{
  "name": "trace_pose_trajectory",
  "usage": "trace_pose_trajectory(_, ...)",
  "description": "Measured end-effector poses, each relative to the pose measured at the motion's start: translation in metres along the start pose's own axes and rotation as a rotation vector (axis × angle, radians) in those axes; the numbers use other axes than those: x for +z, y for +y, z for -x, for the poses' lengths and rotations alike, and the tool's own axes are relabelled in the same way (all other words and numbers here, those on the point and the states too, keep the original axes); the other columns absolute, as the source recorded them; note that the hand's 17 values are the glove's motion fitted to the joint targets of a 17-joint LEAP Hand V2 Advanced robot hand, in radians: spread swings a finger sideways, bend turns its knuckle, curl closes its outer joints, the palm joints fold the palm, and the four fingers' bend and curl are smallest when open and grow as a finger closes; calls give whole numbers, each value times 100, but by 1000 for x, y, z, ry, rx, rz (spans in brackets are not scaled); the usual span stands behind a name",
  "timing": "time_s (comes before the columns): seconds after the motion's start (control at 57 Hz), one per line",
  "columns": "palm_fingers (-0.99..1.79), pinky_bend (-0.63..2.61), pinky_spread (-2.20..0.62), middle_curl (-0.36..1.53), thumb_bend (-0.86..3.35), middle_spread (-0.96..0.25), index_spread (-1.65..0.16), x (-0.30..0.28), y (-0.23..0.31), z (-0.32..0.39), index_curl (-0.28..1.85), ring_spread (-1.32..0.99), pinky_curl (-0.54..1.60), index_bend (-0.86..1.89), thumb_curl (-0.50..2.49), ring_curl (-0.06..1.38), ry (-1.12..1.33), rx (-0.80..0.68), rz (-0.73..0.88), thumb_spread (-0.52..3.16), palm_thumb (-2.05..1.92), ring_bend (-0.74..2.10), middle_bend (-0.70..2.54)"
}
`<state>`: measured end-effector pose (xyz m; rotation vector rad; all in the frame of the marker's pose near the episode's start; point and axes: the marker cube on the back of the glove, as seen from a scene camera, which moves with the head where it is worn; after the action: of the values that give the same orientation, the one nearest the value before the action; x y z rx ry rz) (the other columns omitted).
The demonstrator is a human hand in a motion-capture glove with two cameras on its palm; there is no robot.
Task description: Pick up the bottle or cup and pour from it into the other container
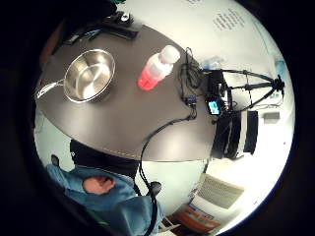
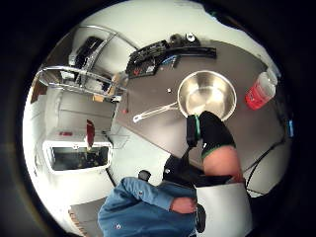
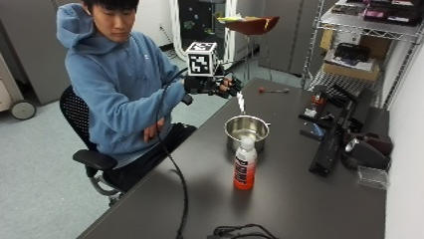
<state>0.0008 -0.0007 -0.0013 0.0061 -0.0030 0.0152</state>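
Note:
A clear bottle (image 3: 244,167) with a white cap, about half full of red liquid, stands upright on the dark table (image 3: 291,204). Just behind it sits a steel saucepan (image 3: 246,129), which looks empty, with its handle pointing away. My gloved right hand (image 3: 222,85) hovers in the air above the table's edge, up and to the left of the saucepan, holding nothing, fingers relaxed. The little finger side palm view shows the saucepan (image 1: 89,74) and bottle (image 1: 155,69) side by side below the palm. In the thumb side palm view my gloved thumb (image 2: 212,131) crosses in front of the saucepan (image 2: 207,94).
Black equipment (image 3: 338,134) and a small clear box (image 3: 372,177) lie along the table's right side. A black cable (image 3: 173,174) runs from the glove across the table's near edge. A wire shelf (image 3: 358,30) stands behind. The person's bare left hand (image 3: 154,132) rests at their lap.

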Motion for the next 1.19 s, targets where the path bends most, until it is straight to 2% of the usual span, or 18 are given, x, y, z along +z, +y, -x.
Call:
trace_pose_trajectory(0.14, 33, 47, 15, 11, 32, 1, -30, -2, 1, -5, 13, 9, 15, 16, 20, 12, -12, 9, 2, 73, 58, 30, 19)
trace_pose_trajectory(0.351, 31, 49, 20, 19, 23, 2, -36, 0, 7, -6, 19, 12, 19, 16, 28, 17, -12, 1, 13, 97, 62, 32, 19)
trace_pose_trajectory(0.719, 29, 50, 22, 26, 9, 2, -37, -2, 37, -40, 25, 13, 22, 16, 37, 22, 12, 10, 54, 107, 68, 32, 19)
trace_pose_trajectory(0.947, 28, 49, 22, 28, 2, 2, -37, -11, 41, -102, 26, 13, 23, 15, 39, 24, 3, 26, -5, 109, 71, 33, 19)
trace_pose_trajectory(1.193, 17, 59, 22, 32, -4, 3, -34, -16, 38, -174, 18, 12, 27, 7, 39, 28, -55, 57, -68, 102, 67, 41, 23)
